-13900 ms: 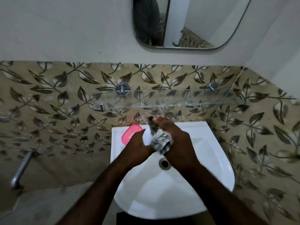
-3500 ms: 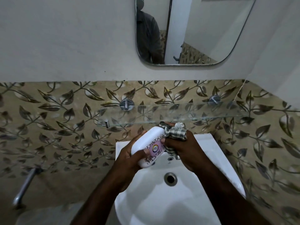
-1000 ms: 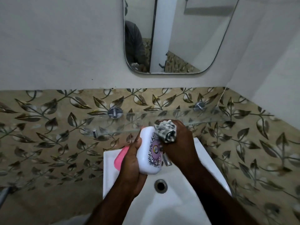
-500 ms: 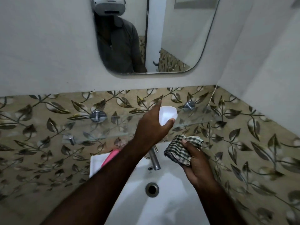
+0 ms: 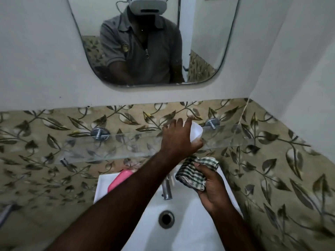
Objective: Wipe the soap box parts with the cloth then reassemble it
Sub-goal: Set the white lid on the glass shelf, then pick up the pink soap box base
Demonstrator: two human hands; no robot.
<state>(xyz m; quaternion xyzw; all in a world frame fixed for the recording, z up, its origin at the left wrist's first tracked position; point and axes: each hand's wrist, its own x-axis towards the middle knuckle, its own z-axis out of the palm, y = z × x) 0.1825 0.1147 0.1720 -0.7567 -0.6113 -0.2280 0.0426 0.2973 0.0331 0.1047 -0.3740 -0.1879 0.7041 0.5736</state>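
My left hand (image 5: pixel 178 137) reaches up and grips the white soap box part (image 5: pixel 196 131) at the glass shelf (image 5: pixel 126 147); most of the part is hidden behind my fingers. Whether it rests on the glass I cannot tell. My right hand (image 5: pixel 212 185) is lower, over the right side of the basin, shut on the crumpled green-checked cloth (image 5: pixel 194 172). The pink soap box part (image 5: pixel 118 179) lies on the back left corner of the white basin (image 5: pixel 190 232), partly hidden by my left forearm.
A chrome tap (image 5: pixel 166 190) stands at the back of the basin, between my arms, with the drain (image 5: pixel 166 219) in front of it. Two chrome brackets (image 5: pixel 99 133) hold the shelf to the leaf-patterned tiles. A mirror (image 5: pixel 154 40) hangs above. A metal pipe (image 5: pixel 5 212) shows at far left.
My left hand has carried the white part from in front of the tap up to the shelf's right end. My right hand has dropped away with the cloth. The view tilted upward.
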